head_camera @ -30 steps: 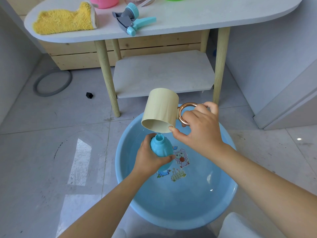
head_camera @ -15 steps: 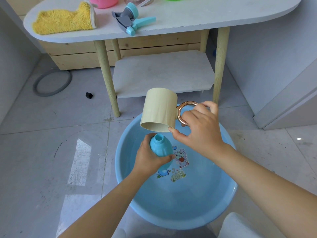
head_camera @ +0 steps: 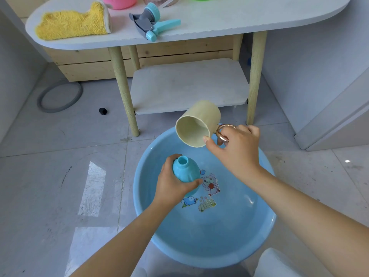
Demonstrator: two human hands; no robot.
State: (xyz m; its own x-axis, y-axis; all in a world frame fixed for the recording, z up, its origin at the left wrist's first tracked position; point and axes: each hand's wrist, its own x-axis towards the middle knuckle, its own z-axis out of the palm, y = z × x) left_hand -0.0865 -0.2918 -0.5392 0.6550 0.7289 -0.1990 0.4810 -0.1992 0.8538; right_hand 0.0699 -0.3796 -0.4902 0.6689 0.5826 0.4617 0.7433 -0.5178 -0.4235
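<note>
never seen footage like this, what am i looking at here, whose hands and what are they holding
No machine here: a person wears a camera on the head, so the one view looks down at their own bare hands. The left hand grips a small blue bottle, cap off, above a blue basin on the floor. The right hand holds a cream mug by its ring handle, tipped on its side. On the white table behind lie a yellow mitt and a trigger spray head.

Bottle (head_camera: 185, 170) partly hidden by left hand (head_camera: 171, 186); pink bowl (head_camera: 119, 2) cropped.
</note>
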